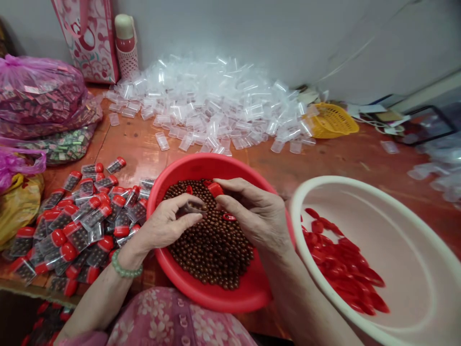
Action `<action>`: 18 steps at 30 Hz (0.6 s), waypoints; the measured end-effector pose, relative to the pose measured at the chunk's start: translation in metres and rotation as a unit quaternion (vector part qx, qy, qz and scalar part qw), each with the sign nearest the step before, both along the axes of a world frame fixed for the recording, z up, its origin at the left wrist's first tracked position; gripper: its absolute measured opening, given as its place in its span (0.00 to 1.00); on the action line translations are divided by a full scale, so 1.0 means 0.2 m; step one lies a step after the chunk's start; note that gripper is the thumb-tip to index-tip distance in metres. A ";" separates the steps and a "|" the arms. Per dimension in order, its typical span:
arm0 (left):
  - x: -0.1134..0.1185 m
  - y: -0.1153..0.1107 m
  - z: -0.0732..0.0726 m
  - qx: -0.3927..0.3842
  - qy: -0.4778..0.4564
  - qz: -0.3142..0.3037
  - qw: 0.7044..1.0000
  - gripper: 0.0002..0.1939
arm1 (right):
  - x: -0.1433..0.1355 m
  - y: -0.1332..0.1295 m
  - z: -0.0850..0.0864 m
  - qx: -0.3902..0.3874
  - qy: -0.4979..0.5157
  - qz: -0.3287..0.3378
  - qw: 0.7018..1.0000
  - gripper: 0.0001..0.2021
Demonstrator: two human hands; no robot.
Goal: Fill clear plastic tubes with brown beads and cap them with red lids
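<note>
Over a red basin of small round brown balls, my left hand pinches a clear plastic container with some brown balls inside. My right hand is close by on the right, thumb and fingertips closed on a red cap. Cap and container are apart. Among the balls lies another red cap, just below my right fingers. Filled containers with red caps are heaped to the left of the basin.
A white basin holding red caps stands at right. Behind are a pile of clear containers, a yellow basket, a bottle and a patterned bag. Pink plastic bags sit far left on the wooden table.
</note>
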State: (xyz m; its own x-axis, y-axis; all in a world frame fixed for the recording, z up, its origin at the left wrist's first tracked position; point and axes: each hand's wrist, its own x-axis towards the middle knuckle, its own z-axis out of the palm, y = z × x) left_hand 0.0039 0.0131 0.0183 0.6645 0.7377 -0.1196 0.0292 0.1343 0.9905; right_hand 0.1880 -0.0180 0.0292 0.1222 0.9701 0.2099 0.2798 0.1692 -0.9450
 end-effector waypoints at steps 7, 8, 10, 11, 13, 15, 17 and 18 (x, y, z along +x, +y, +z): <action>-0.01 0.01 -0.01 -0.039 -0.040 0.017 0.998 0.10 | 0.00 0.01 0.01 0.045 -0.017 0.015 0.999 0.10; -0.01 0.01 -0.02 -0.035 -0.038 0.018 0.998 0.10 | 0.00 0.01 0.02 0.053 -0.023 0.024 0.998 0.10; -0.02 0.01 -0.03 -0.034 -0.036 0.016 0.999 0.11 | 0.00 0.01 0.03 0.065 -0.041 0.047 0.996 0.11; -0.02 0.02 -0.04 -0.032 -0.034 0.017 0.999 0.12 | 0.00 0.01 0.03 0.070 -0.052 0.058 0.995 0.11; -0.02 0.02 -0.05 -0.022 -0.029 0.015 0.999 0.12 | 0.00 0.02 0.04 0.077 -0.079 0.072 0.991 0.11; -0.02 0.02 -0.05 -0.016 -0.033 0.007 0.999 0.12 | -0.01 0.02 0.06 0.080 -0.110 0.082 0.987 0.10; -0.01 0.03 -0.05 -0.011 -0.043 0.003 0.999 0.12 | -0.02 0.03 0.06 0.080 -0.137 0.096 0.983 0.10; -0.01 0.03 -0.05 -0.009 -0.045 0.003 0.999 0.12 | -0.02 0.03 0.07 0.082 -0.148 0.104 0.980 0.10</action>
